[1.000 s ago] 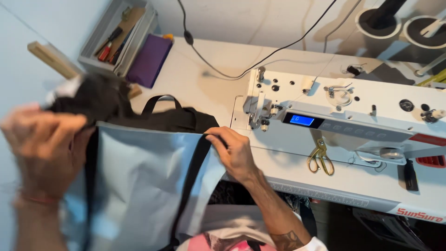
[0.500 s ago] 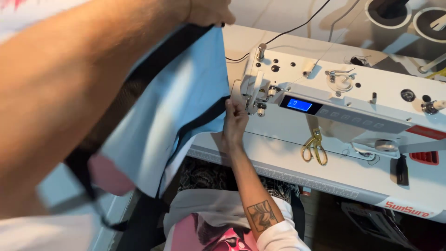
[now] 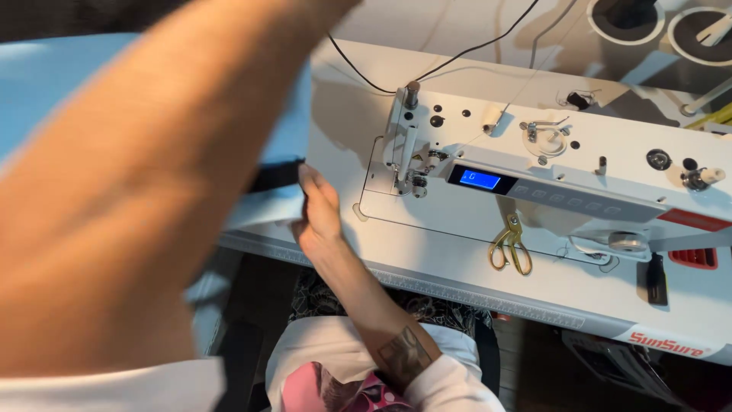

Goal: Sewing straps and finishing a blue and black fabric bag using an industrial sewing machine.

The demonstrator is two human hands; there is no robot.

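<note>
My left forearm (image 3: 152,198) is raised across the left half of the view, and its hand is out of frame past the top edge. Behind the arm hangs a light blue fabric bag (image 3: 288,130) with a black strap (image 3: 276,177). My right hand (image 3: 316,210) is at the bag's right edge, fingers together on the fabric just where the strap ends, above the table's front edge. Most of the bag is hidden by my arm.
A white sewing machine (image 3: 564,172) with a small lit blue screen (image 3: 479,180) stands on the white table (image 3: 457,267). Gold scissors (image 3: 512,246) lie in front of it. A black cable (image 3: 457,57) runs across the back, and round holders (image 3: 633,19) stand at the top right.
My left arm has swung up and across the view, lifting the bag off the table. My right hand has stayed on the bag's edge, now lower and closer to the table's front edge.
</note>
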